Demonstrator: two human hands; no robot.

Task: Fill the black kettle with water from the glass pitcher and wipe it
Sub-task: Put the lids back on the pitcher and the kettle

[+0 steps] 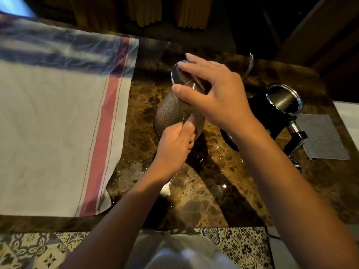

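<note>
A glass pitcher (171, 111) with a textured body and a round lid stands on the brown marble counter (204, 191). My left hand (174, 144) grips the pitcher's handle from below. My right hand (215, 96) curls over the pitcher's top, thumb and fingers on the lid. The black kettle (272, 109) stands to the right behind my right wrist, its steel-rimmed mouth (283, 98) uncovered and its thin gooseneck spout (250, 65) rising at the back. Its handle points toward the lower right.
A large white cloth (50, 133) with red stripes covers the counter's left half. A small grey cloth (320, 136) lies right of the kettle. Wet patches glint on the marble near the front edge. Patterned floor tiles (38, 247) show below.
</note>
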